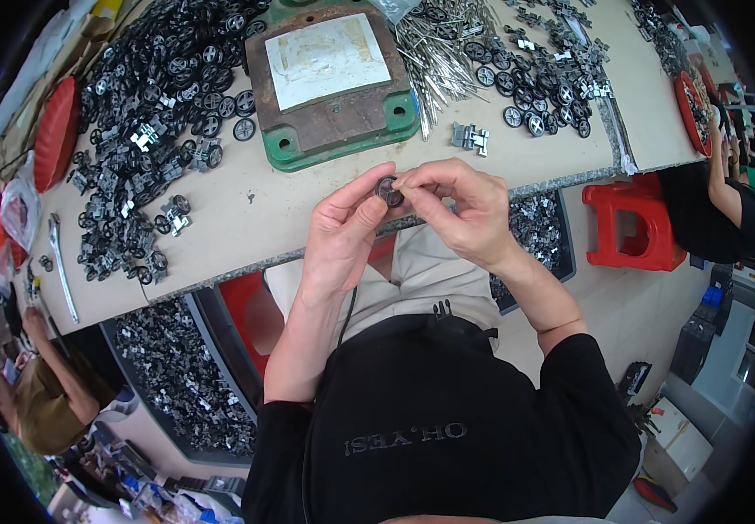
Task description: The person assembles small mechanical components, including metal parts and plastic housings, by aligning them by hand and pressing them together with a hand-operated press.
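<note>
Just over the table's front edge, I hold a small black toy wheel (386, 191) with spokes. My left hand (343, 229) pinches it between thumb and fingers. Against its right side, my right hand (465, 210) has thumb and index finger pressed together; what they hold, if anything, is too small to make out. Beyond my hands stands a green metal press base (343, 150) with a pale plate (329, 61) on top. Right of the base lies a single grey toy chassis piece (470, 138).
A heap of black wheels (164, 65) and joined wheel parts covers the table's left; more wheels (535, 96) lie right. Thin metal rods (447, 52) sit behind. A wrench (61, 266) lies far left. Parts-filled crates (190, 375) flank my legs; a red stool (626, 225) stands right. Other people work at both sides.
</note>
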